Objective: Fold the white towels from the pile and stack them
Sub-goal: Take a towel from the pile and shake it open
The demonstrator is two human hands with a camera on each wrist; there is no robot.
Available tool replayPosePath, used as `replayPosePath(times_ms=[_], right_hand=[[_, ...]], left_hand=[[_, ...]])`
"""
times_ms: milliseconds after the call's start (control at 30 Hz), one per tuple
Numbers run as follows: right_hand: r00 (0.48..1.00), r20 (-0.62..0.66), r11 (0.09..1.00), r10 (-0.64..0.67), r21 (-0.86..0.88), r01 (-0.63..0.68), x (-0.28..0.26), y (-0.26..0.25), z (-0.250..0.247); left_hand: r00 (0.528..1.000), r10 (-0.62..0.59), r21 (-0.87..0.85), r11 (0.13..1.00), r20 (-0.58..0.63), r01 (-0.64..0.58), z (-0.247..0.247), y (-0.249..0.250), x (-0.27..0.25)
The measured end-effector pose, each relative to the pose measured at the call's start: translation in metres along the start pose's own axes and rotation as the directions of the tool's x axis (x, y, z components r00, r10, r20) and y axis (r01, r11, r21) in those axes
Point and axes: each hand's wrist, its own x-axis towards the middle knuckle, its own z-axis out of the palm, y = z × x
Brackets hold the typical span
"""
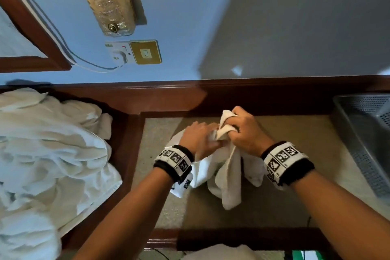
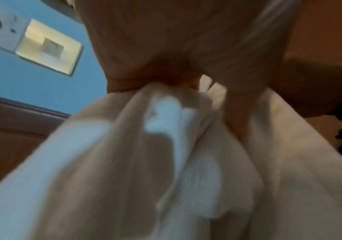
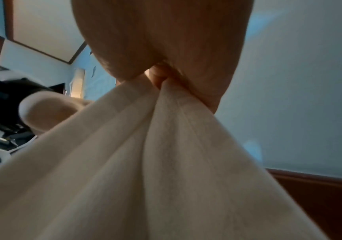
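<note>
Holding the towel (image 1: 226,167) bunched above the table (image 1: 295,143), we pinch its top with the left hand (image 1: 200,137) and right hand (image 1: 244,131) almost touching, so its length hangs straight down below both grips.

Head view looks down from above; wrist views look up close beneath palms; all share bunched towel (image 1: 226,167).

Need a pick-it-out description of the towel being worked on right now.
Start at the beige-topped table below the blue wall. Above its middle, the left hand and right hand grip one small white towel, bunched and hanging. Unlike the big white pile at left, it's airborne.
</note>
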Motion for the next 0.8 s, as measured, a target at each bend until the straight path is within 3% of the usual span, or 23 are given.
replayPosePath(times_ms=[67,167,233,300,333,400,533,600,700,800], right_hand=[[0.998,-0.018,0.975,0.067,-0.212,-0.069,-0.006,0.017,-0.002],[0.939,0.035,0.816,0.342,-0.506,-0.279,-0.033,0.047,0.007],[0.852,0.014,0.747,0.524,-0.487,-0.452,-0.054,0.068,0.020],[0.764,0.002,0.722,0.646,-0.326,-0.610,-0.073,0.089,0.032],[0.753,0.014,0.733,0.657,-0.245,-0.635,-0.079,0.099,0.038],[0.804,-0.008,0.799,0.595,-0.108,-0.592,-0.086,0.107,0.045],[0.869,-0.067,0.871,0.491,0.071,-0.486,-0.076,0.098,0.052],[0.869,0.025,0.865,0.494,0.080,-0.495,-0.070,0.091,0.060],[0.818,0.161,0.828,0.552,0.018,-0.561,-0.065,0.098,0.075],[0.770,0.119,0.768,0.627,0.075,-0.636,-0.064,0.107,0.088]], left_hand=[[0.995,-0.014,-0.096,0.995,-0.103,0.004,-0.001,-0.002,0.005],[0.984,-0.077,-0.193,0.980,-0.158,0.045,-0.008,-0.017,-0.006],[0.974,-0.129,-0.257,0.963,-0.184,0.079,-0.010,-0.035,-0.017],[0.966,-0.203,-0.261,0.952,-0.161,0.157,-0.011,-0.056,-0.025],[0.967,-0.238,-0.201,0.956,-0.096,0.215,-0.010,-0.062,-0.027],[0.950,-0.310,-0.060,0.948,0.051,0.312,-0.004,-0.069,-0.027],[0.943,-0.287,0.032,0.958,0.168,0.285,0.022,-0.062,-0.020],[0.939,-0.285,0.109,0.957,0.193,0.268,0.029,-0.056,-0.016],[0.945,-0.292,0.113,0.954,0.148,0.277,0.027,-0.045,-0.016],[0.957,-0.267,-0.057,0.963,-0.112,0.262,0.014,-0.026,-0.012]])
